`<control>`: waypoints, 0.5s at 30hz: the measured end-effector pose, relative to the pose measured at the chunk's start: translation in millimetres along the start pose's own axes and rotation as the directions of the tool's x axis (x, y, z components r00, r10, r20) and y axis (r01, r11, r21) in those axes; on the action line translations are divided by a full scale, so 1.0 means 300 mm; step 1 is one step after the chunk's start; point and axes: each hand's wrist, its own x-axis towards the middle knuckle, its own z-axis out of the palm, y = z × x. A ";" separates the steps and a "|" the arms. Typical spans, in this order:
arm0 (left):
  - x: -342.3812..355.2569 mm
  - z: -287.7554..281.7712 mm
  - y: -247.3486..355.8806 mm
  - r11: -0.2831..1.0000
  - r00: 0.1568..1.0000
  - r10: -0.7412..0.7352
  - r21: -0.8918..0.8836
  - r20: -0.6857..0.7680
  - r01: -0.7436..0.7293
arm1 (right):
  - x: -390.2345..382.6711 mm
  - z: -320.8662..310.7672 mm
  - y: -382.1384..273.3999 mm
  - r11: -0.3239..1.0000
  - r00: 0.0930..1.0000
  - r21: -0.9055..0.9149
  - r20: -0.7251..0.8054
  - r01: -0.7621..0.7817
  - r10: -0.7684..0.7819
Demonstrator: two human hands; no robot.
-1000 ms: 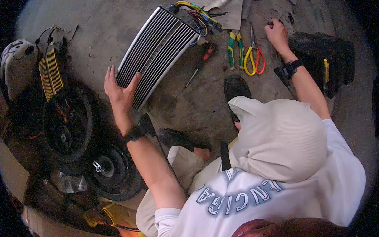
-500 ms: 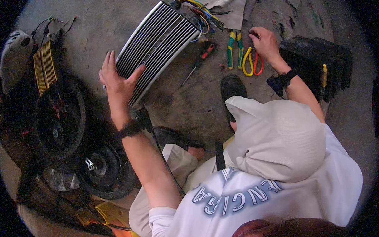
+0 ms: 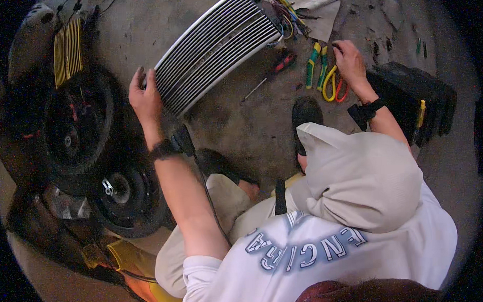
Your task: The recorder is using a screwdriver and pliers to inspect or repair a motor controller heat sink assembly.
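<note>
A silver finned metal casing (image 3: pixel 216 50), with a bundle of coloured wires (image 3: pixel 287 11) at its far end, lies slantwise on the floor. My left hand (image 3: pixel 145 101) is at its near left end, fingers apart and pointing away from me; whether they touch its edge I cannot tell. My right hand (image 3: pixel 351 64) is over by the tools with its fingers curled together; anything between the fingertips is too small to make out. Just beside it are green-and-yellow-handled pliers (image 3: pixel 313 66) and a tool with one yellow and one red looped handle (image 3: pixel 330 85).
A red-and-black screwdriver (image 3: pixel 283 63) lies between casing and pliers. On the left stand black-tyred wheels (image 3: pixel 73 130) and a yellow finned part (image 3: pixel 68 53). A black case (image 3: pixel 410 97) with a yellow-handled tool (image 3: pixel 421 114) is at the right. A pale sheet (image 3: pixel 322 17) lies beyond the pliers.
My left hand has come off the casing's fins to its near left end, its thumb no longer lying across the top. The right hand remains curled beside the tools. The view has shifted slightly.
</note>
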 end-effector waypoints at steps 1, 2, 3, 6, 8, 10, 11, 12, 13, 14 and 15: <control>0.000 0.018 0.015 1.000 1.000 -0.010 -0.003 0.006 0.010 | -0.017 0.019 0.048 0.995 0.994 -0.061 -0.072 0.074 -0.078; -0.005 0.014 0.043 1.000 1.000 -0.002 0.005 -0.012 0.003 | -0.016 -0.014 -0.001 0.995 0.995 -0.061 -0.055 0.075 -0.078; -0.014 0.017 0.059 1.000 1.000 0.006 0.013 -0.029 -0.005 | -0.006 -0.058 -0.048 0.995 0.991 -0.026 -0.089 0.095 -0.097; -0.030 -0.040 0.049 0.986 0.986 -0.143 -0.104 -0.080 0.134 | -0.012 -0.067 -0.152 0.995 0.995 0.058 -0.066 0.084 -0.081; -0.039 -0.066 0.027 0.972 0.970 -0.219 -0.112 -0.102 0.207 | -0.035 -0.068 -0.213 0.996 0.999 0.085 -0.007 0.034 -0.034; -0.040 -0.084 0.023 0.944 0.958 -0.286 -0.170 0.000 0.281 | -0.044 -0.069 -0.289 0.999 0.987 0.043 0.158 -0.033 0.026; -0.048 -0.077 0.042 0.944 0.958 -0.285 -0.171 -0.003 0.281 | -0.047 -0.053 -0.291 0.999 0.987 0.043 0.157 -0.031 0.024; -0.059 -0.062 0.060 0.935 0.943 -0.332 -0.135 -0.004 0.328 | -0.056 -0.026 -0.287 0.999 0.987 -0.026 0.157 -0.033 0.037; -0.075 -0.060 0.086 0.921 0.926 -0.379 -0.098 -0.009 0.376 | -0.066 -0.007 -0.287 0.995 0.986 -0.093 0.157 -0.033 0.047; -0.064 -0.069 0.047 0.930 0.932 -0.362 -0.052 0.028 0.363 | -0.070 0.002 -0.285 0.995 0.987 -0.091 0.157 -0.030 0.044; -0.066 -0.065 0.040 0.931 0.932 -0.361 -0.054 0.025 0.362 | -0.073 0.008 -0.284 0.991 0.983 -0.131 0.176 -0.037 0.060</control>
